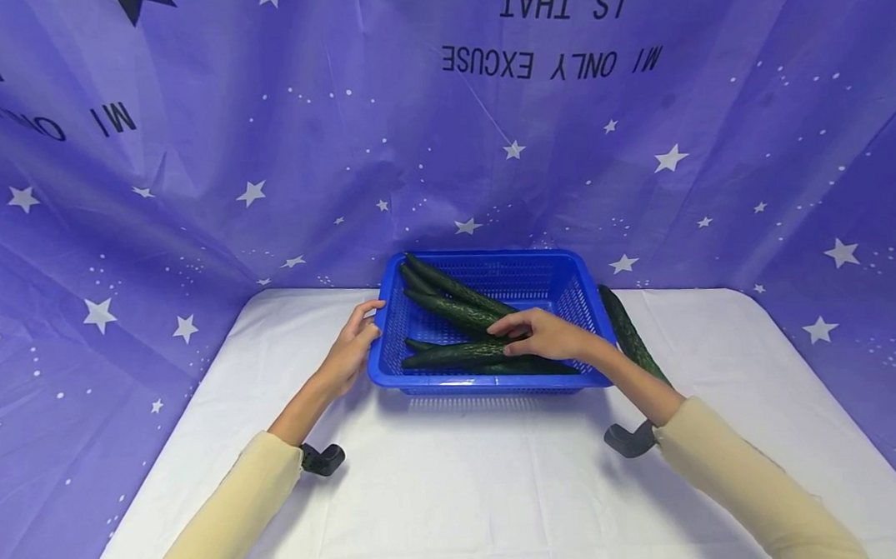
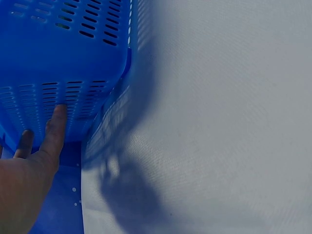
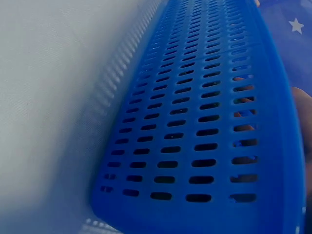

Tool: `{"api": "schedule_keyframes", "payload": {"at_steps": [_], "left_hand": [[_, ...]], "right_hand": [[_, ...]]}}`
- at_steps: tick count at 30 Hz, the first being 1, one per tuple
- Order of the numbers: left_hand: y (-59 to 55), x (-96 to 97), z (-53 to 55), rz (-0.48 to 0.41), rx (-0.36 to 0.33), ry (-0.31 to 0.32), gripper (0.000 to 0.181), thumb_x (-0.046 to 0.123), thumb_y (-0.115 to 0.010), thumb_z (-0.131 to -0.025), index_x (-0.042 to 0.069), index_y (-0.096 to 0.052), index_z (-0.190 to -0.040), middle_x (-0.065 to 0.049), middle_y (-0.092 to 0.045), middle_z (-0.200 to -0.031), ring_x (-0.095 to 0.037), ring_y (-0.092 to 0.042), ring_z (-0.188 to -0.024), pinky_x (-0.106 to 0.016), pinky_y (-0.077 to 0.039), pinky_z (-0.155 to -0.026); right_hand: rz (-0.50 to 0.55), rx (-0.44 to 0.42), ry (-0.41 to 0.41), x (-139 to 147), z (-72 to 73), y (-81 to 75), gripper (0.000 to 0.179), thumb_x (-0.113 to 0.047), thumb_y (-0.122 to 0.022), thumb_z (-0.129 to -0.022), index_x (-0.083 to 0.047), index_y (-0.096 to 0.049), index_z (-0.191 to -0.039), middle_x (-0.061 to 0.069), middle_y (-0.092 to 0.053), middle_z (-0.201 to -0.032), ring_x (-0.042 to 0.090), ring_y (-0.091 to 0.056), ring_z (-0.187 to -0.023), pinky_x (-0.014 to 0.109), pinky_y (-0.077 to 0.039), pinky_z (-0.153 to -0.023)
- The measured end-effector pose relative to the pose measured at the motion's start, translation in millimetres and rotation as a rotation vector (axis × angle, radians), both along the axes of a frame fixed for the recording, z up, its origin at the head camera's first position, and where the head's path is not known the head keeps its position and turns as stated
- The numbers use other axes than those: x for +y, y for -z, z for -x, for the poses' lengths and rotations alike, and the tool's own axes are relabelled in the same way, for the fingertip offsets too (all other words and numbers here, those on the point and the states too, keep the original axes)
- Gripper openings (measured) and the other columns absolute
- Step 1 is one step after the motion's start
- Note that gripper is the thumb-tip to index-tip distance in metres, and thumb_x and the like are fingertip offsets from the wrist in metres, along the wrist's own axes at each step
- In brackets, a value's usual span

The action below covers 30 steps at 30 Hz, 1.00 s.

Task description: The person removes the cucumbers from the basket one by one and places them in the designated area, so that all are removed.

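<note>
A blue plastic basket (image 1: 490,380) with slotted walls holds several dark green cucumbers (image 1: 457,312). At its left end my left hand (image 1: 349,350) grips the rim, and in the left wrist view two fingers (image 2: 57,124) lie against the outside of the slotted wall. My right hand (image 1: 548,335) reaches over the near rim into the basket. Its bent fingers and thumb hold a cucumber (image 1: 447,356) near its right end; that end is partly hidden under the hand. In the right wrist view the basket wall (image 3: 195,122) covers most of this hand.
Another cucumber (image 1: 631,334) lies on the white tablecloth (image 1: 457,496) just right of the basket, partly behind my right forearm. A purple star-printed curtain (image 1: 442,146) hangs close behind the basket and along both sides.
</note>
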<state>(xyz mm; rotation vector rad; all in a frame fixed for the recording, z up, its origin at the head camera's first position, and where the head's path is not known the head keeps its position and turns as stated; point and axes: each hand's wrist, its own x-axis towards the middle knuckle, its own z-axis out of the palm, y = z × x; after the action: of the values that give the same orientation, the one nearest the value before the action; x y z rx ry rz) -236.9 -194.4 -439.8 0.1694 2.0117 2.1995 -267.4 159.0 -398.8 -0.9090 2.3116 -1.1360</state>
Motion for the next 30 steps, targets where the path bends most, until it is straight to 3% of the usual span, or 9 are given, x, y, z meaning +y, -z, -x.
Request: {"api": "schedule_keyframes", "payload": {"at_steps": [9,30], "left_hand": [[-1.8,0.5,-1.1,0.001,-0.004,0.001,0.055,0.003,-0.037,-0.096,0.011,-0.03,-0.15,-0.022,-0.038,-0.145,-0.031,-0.06,-0.104,-0.037,-0.06,-0.078],[-0.9,1.3,-1.0,0.008,-0.003,-0.004,0.056,0.003,-0.038,-0.096,0.01,-0.029,-0.15,-0.023,-0.038,-0.145,-0.027,-0.06,-0.101,-0.036,-0.06,-0.078]], "right_hand": [[-0.082,0.066,-0.052,-6.9,2.4,3.7,0.044,-0.005,-0.065,-0.094,0.003,-0.057,-0.137,0.017,-0.059,-0.135,0.035,-0.053,-0.124,0.049,-0.047,-0.101],[-0.194,0.108,-0.111,-10.3,0.9,2.4,0.042,-0.005,-0.065,-0.095,-0.014,-0.062,-0.136,0.008,-0.057,-0.14,0.032,-0.043,-0.136,0.052,-0.042,-0.106]]}}
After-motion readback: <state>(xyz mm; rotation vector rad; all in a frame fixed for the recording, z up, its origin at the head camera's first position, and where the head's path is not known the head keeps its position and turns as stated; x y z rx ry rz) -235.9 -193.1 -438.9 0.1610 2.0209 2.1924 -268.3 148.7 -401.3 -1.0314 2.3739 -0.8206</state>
